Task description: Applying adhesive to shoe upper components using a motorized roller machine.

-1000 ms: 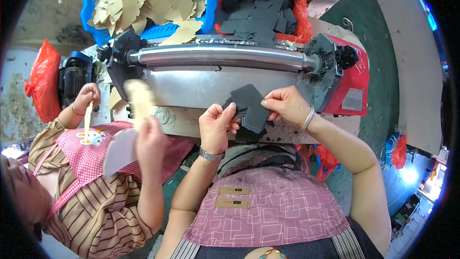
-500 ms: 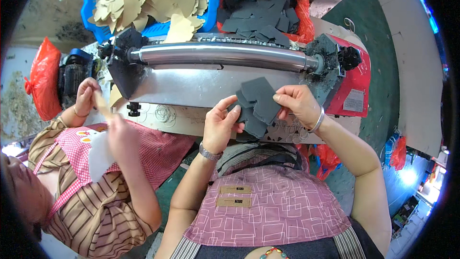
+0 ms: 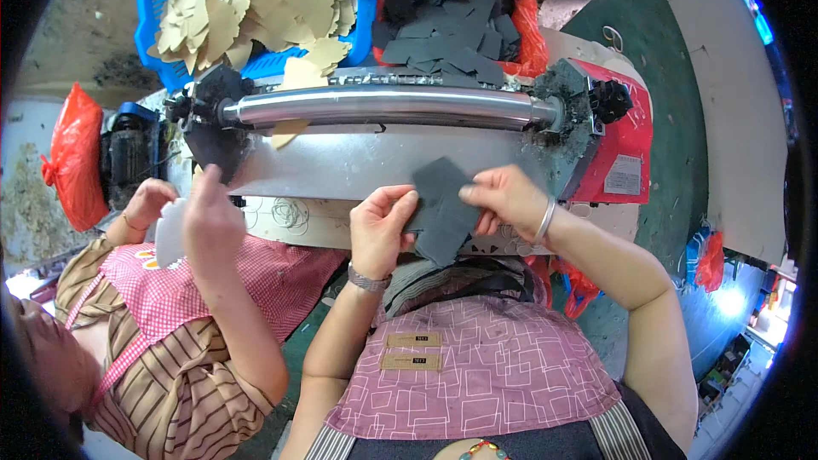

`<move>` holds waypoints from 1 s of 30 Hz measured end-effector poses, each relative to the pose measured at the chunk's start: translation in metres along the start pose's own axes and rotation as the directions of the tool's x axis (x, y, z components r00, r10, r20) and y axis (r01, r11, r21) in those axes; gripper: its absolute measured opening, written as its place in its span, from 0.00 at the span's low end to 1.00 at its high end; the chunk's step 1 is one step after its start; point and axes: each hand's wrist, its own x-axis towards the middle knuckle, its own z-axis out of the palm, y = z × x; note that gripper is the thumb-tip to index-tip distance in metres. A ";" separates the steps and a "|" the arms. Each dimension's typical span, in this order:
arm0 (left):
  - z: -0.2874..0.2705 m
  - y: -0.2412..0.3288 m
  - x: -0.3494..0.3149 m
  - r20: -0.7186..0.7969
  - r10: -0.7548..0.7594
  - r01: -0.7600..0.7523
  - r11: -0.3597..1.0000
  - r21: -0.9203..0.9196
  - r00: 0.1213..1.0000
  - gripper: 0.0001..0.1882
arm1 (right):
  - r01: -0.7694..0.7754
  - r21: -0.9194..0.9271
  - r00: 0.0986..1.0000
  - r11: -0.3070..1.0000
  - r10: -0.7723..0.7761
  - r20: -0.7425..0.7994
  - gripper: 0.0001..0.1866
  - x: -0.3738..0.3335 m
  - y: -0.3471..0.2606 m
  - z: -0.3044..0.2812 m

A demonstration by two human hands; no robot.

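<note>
Dark grey cut sheet pieces (image 3: 445, 215) are stacked between my two hands, in front of the machine's metal plate. My left hand (image 3: 382, 223) pinches the stack's left edge between thumb and fingers. At its upper right edge my right hand (image 3: 504, 198) grips it, slightly blurred. Beyond my hands runs a shiny steel roller (image 3: 383, 107) over the pale plate (image 3: 341, 162). One cream piece (image 3: 288, 133) pokes out on the near side of the roller, toward its left end.
A blue basket (image 3: 364, 17) of cream pieces stands behind the roller, beside a red bag (image 3: 530, 17) with many dark grey pieces. At my left a co-worker's hand (image 3: 213, 217) is near a white piece (image 3: 170, 232). A red bundle (image 3: 72, 158) sits at far left.
The fanned grey pieces now lie more evenly together in my hands. A cream piece has emerged on the roller's near side. The co-worker's hands have shifted, and the whole view has moved slightly.
</note>
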 end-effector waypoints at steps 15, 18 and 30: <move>-0.008 -0.005 0.007 0.086 0.005 0.021 0.954 -0.298 0.996 0.05 | 0.067 0.159 0.967 0.985 -0.025 -0.252 0.08 0.010 0.011 -0.010; -0.004 -0.001 0.008 0.030 0.005 0.001 0.979 -0.203 1.000 0.05 | 0.129 0.448 0.926 0.885 0.055 -0.375 0.11 0.017 0.014 -0.014; -0.003 0.009 0.001 -0.038 0.172 -0.176 0.972 -0.153 0.984 0.07 | -0.042 0.413 0.999 0.910 0.037 0.021 0.15 -0.007 -0.013 -0.018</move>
